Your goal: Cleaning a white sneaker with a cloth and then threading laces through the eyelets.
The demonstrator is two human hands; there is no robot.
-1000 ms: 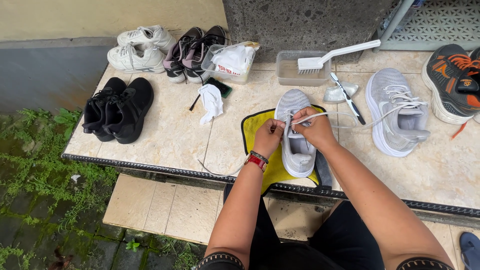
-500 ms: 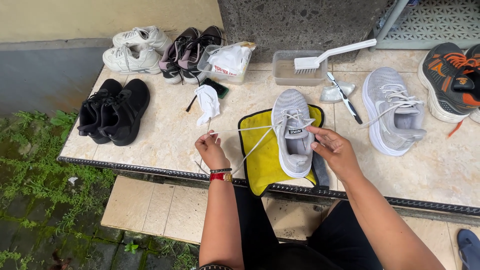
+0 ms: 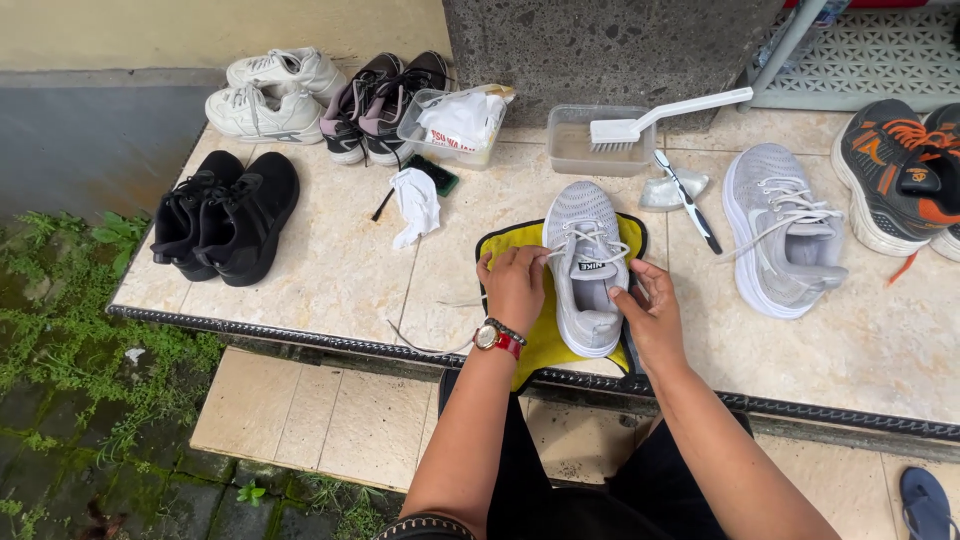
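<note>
The left hand (image 3: 515, 285) pinches the white shoelace (image 3: 585, 243) at the grey sneaker (image 3: 586, 268), the right hand (image 3: 650, 315) curls loosely against that shoe's other side, gripping nothing visible, with a yellow cloth (image 3: 510, 250) beneath them and its grey mate (image 3: 785, 230) farther right, a scrub brush (image 3: 665, 115) beyond.

Tabletop (image 3: 330, 270), pale tiles, dark edge trim. Far left: pair of black sneakers (image 3: 225, 215), side by side. Back left: pair of white sneakers (image 3: 270, 95), w/ pair of dark maroon shoes (image 3: 385, 105) just beside. Clear tub w/ white bag (image 3: 455, 125) next to those. White rag (image 3: 415, 205) lying loose, crumpled. 2nd clear tub (image 3: 585, 145), white scrub brush (image 3: 660, 120) resting across it. Toothbrush (image 3: 688, 200) near it. Grey sneaker (image 3: 785, 230) right of center; orange-black shoe (image 3: 895, 185) at far right edge. Blue sandal (image 3: 925, 505) on ground, bottom right.
</note>
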